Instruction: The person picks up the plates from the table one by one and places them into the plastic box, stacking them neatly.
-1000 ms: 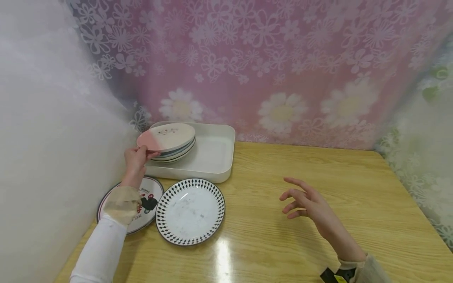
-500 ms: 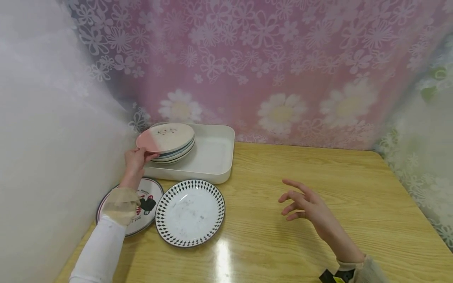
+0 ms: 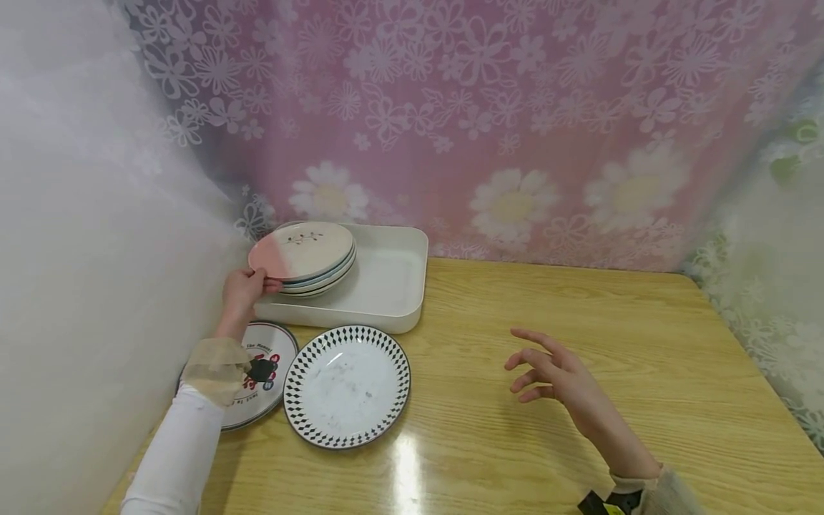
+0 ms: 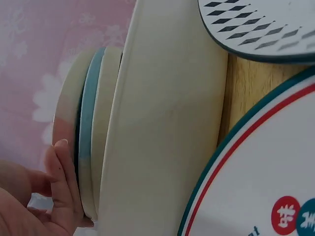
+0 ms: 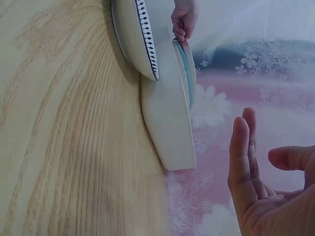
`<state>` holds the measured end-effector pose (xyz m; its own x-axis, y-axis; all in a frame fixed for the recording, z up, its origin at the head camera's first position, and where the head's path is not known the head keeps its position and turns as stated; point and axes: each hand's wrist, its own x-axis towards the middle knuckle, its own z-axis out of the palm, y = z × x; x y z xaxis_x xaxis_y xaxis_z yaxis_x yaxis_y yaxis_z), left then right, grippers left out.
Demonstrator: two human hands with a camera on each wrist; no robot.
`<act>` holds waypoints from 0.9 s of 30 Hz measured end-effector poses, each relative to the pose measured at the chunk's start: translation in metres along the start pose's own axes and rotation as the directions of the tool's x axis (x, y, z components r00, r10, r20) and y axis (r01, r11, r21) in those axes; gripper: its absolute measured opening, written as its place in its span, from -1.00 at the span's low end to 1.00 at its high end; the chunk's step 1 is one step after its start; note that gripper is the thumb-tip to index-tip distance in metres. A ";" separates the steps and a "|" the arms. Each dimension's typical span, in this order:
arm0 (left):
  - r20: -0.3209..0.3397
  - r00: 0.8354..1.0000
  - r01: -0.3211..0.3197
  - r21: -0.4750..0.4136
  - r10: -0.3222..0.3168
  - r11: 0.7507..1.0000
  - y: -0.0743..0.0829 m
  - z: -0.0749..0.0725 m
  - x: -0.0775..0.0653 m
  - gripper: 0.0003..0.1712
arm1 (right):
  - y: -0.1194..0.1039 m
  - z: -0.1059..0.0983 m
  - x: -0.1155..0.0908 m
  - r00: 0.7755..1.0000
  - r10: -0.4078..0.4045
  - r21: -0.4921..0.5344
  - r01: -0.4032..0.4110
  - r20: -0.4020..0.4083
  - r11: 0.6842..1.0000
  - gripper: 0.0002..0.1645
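Observation:
My left hand [image 3: 243,292] pinches the near left rim of an oval plate [image 3: 315,247], cream with a pink end and a small sprig pattern. That plate tops a stack of several plates in the left part of a white tray [image 3: 393,275]. In the left wrist view, the thumb is above the rim and the fingers [image 4: 61,187] lie under it, against the edges of the stack with its blue plate [image 4: 90,108]. Held over the table at the right, my right hand [image 3: 560,375] has its fingers spread, touching nothing.
In front of the tray lies a round plate with a black diamond rim [image 3: 347,386]. Left of it, partly under my forearm, is a round printed plate [image 3: 260,400]. White cloth [image 3: 96,250] borders the wooden table [image 3: 483,443] on the left; a pink flowered curtain [image 3: 450,143] hangs behind.
My left hand has shifted slightly left while staying at the oval plate's rim. My right hand has drifted slightly down and left. The plates on the table look unmoved.

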<state>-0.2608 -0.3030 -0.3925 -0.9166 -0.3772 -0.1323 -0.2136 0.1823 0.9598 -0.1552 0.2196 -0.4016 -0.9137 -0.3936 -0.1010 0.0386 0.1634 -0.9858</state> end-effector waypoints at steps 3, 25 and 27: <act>0.001 1.000 0.007 0.001 -0.007 1.000 -0.001 0.001 0.000 -0.70 | 0.001 0.000 0.000 1.000 0.003 0.004 -0.003 -0.001 1.000 -0.35; -0.028 0.990 -0.140 -0.010 0.140 0.990 0.005 0.008 -0.015 -0.30 | 0.005 0.001 0.000 1.000 -0.015 -0.014 0.015 0.019 1.000 -0.44; -0.029 0.985 -0.168 0.013 0.169 0.986 0.010 0.010 -0.020 -0.27 | 0.004 0.001 0.000 1.000 -0.018 -0.018 0.019 0.021 1.000 -0.45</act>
<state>-0.2479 -0.2842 -0.3832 -0.9293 -0.3674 0.0386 -0.0608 0.2551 0.9650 -0.1549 0.2192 -0.4059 -0.9054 -0.4157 -0.0860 0.0146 0.1719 -0.9850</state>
